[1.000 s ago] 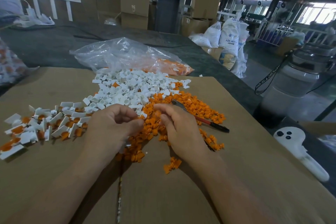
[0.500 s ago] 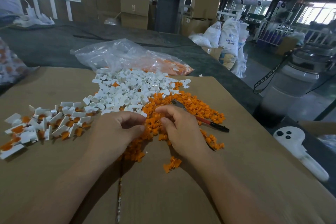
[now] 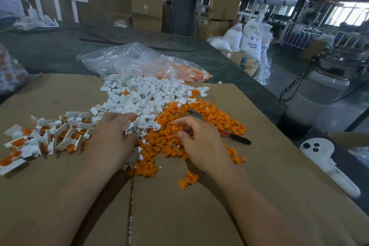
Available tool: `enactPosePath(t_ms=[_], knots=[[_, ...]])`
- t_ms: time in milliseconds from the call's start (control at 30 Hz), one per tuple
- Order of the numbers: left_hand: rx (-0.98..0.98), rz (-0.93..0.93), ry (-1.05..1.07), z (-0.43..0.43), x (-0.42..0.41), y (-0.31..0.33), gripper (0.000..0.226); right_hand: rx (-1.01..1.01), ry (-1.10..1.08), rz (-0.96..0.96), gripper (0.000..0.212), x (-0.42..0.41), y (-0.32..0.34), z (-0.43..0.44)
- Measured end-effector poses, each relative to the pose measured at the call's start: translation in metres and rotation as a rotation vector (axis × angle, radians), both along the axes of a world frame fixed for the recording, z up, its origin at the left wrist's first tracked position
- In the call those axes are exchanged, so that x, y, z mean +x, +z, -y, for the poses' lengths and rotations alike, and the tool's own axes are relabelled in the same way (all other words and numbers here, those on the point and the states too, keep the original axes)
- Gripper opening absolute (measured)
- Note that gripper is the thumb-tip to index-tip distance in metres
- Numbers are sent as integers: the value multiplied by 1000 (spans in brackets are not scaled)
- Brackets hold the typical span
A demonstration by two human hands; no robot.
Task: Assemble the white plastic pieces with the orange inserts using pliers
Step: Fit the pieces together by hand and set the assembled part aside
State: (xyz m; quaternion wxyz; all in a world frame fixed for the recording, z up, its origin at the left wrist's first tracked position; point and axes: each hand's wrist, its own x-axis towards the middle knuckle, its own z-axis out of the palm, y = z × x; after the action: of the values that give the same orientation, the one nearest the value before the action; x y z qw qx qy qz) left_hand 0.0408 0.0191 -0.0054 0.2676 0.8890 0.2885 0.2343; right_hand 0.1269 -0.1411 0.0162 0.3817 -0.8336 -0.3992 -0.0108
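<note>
Hands (image 3: pixel 113 136) newly apart, orange inserts (image 3: pixel 159 138) between.

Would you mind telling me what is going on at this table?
A person is sorting parts on a cardboard sheet. The left hand reaches into the white pieces, the right hand picks among the orange inserts; whether either holds one is unclear. The pliers lie untouched on the inserts, and assembled pieces are heaped at the left.
</note>
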Motion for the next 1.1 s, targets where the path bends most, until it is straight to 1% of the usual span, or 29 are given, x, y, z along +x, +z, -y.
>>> enactPosePath(t_ms=[67,100,200,267,367,533,600,667,767,867,933,1033,1100], knots=[[20,-29,-21,0,2,-1,42,-1,-2,2,26,0,0,0],[30,-41,-31,0,3,-1,37,-2,-1,5,26,0,0,0],[84,-52,-50,2,3,2,15,-13,0,18,26,-1,0,0],[58,-45,-37,3,1,4,3,-22,-4,22,26,-1,0,0],[9,-34,-35,4,1,5,18,-31,-3,20,26,-1,1,0],[-1,-22,-13,5,3,5,26,-23,3,1,26,-2,1,0],[-31,-2,5,5,2,5,23,-28,4,-2,26,-2,1,0],[-136,90,23,3,2,5,9,-33,5,2,27,-2,2,0],[-286,237,23,3,0,6,20,-34,14,4,27,-2,2,1],[-407,323,-33,9,-2,11,18,-24,22,-9,27,-2,2,1],[-464,330,-69,14,-3,12,24,15,24,-43,27,-1,1,1],[-509,332,-130,18,-4,12,27,160,51,-138,20,-3,2,1],[-547,332,-181,19,-6,12,25,236,81,-153,26,-5,2,0]])
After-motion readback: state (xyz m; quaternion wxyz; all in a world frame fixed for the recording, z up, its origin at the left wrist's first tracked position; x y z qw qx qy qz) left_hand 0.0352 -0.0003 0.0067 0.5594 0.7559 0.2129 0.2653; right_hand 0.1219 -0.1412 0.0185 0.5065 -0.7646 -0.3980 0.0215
